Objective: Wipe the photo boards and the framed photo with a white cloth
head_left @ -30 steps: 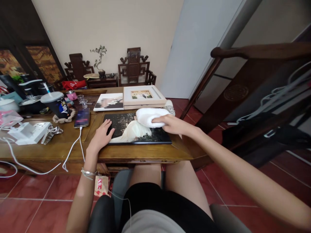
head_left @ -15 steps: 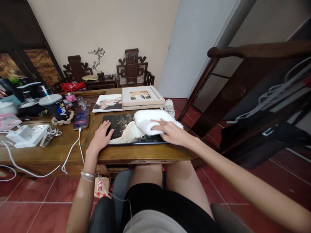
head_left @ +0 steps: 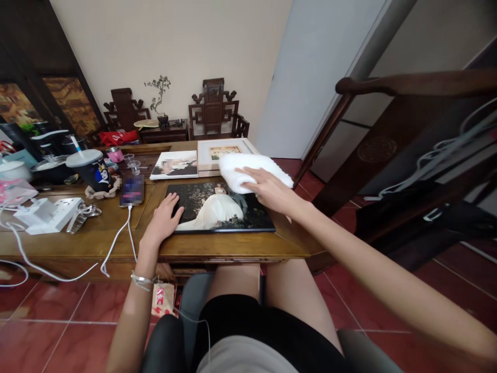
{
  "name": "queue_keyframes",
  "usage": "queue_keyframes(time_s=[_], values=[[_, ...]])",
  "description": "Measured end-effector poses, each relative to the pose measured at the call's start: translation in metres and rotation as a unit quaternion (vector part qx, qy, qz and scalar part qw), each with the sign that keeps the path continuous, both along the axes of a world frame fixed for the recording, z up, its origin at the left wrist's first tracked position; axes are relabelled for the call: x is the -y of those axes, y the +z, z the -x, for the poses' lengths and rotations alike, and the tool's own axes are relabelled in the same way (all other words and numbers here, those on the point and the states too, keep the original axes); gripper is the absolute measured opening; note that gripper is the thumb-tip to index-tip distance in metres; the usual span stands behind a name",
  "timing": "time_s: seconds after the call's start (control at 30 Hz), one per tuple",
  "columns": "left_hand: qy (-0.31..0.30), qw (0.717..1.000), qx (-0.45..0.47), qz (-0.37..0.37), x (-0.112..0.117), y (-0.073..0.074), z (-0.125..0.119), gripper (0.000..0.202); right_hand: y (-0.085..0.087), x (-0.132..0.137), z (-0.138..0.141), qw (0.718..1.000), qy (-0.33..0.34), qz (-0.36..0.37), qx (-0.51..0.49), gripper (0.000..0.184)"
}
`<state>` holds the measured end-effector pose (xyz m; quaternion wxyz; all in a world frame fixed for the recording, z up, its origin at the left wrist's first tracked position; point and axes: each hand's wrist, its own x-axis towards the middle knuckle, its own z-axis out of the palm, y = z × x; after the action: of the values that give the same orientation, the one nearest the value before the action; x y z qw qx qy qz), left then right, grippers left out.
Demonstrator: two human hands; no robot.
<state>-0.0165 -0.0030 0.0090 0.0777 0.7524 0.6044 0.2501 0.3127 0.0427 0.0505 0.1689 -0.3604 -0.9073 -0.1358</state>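
Note:
A dark photo panel (head_left: 217,210) showing a figure in a long white dress lies flat on the wooden table (head_left: 233,247) in front of me. My left hand (head_left: 167,215) rests on the panel's left edge, fingers apart. In my right hand (head_left: 267,190) is a folded, fluffy white cloth (head_left: 248,168), held over the panel's far right part. The cloth hides the panel's upper right corner and part of a white picture frame (head_left: 205,166) behind it. Left of that frame lies a smaller photo panel (head_left: 174,165).
A charging phone (head_left: 132,191), a lidded cup (head_left: 91,168) and a white power strip (head_left: 58,215) with cables occupy the table's left side. A wooden chair (head_left: 368,145) stands close on the right. Carved chairs (head_left: 213,111) and a potted bonsai (head_left: 160,98) are at the back.
My right hand has moved the cloth away from me, toward the white frame, uncovering more of the dark panel. My left hand stays on the panel's left edge.

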Motion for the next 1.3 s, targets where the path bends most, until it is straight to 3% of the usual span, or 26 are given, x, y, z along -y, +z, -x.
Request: queue_keyframes(time_s=[0.17, 0.33, 0.47, 0.7, 0.8, 0.9, 1.17, 1.3], values=[[-0.006, 1.0, -0.004, -0.004, -0.001, 0.001, 0.001, 0.054, -0.012, -0.035, 0.025, 0.995, 0.001, 0.095, 0.034, 0.065], [-0.016, 1.0, -0.005, -0.018, -0.003, -0.001, 0.002, 0.052, -0.018, -0.036, 0.026, 0.992, -0.016, 0.123, 0.01, 0.059], [-0.006, 1.0, 0.008, -0.01, -0.002, -0.002, 0.001, 0.051, -0.02, 0.005, 0.015, 0.991, 0.004, 0.131, 0.012, 0.06], [0.001, 1.0, 0.012, -0.002, 0.0, -0.001, -0.003, 0.052, -0.004, 0.119, -0.008, 0.982, 0.075, 0.171, 0.009, 0.059], [0.002, 1.0, 0.009, -0.003, 0.001, -0.001, -0.003, 0.052, -0.001, 0.135, -0.014, 0.98, 0.079, 0.184, 0.003, 0.057], [-0.001, 1.0, 0.004, -0.004, 0.001, -0.001, -0.002, 0.052, -0.001, 0.118, -0.014, 0.98, 0.063, 0.187, -0.003, 0.057], [-0.012, 1.0, -0.008, -0.015, -0.001, 0.001, 0.002, 0.054, 0.004, -0.009, 0.001, 0.983, 0.053, 0.178, -0.007, 0.049], [-0.024, 0.999, -0.014, -0.031, -0.003, 0.0, 0.004, 0.055, 0.002, -0.043, 0.003, 0.986, 0.049, 0.158, -0.01, 0.046]])
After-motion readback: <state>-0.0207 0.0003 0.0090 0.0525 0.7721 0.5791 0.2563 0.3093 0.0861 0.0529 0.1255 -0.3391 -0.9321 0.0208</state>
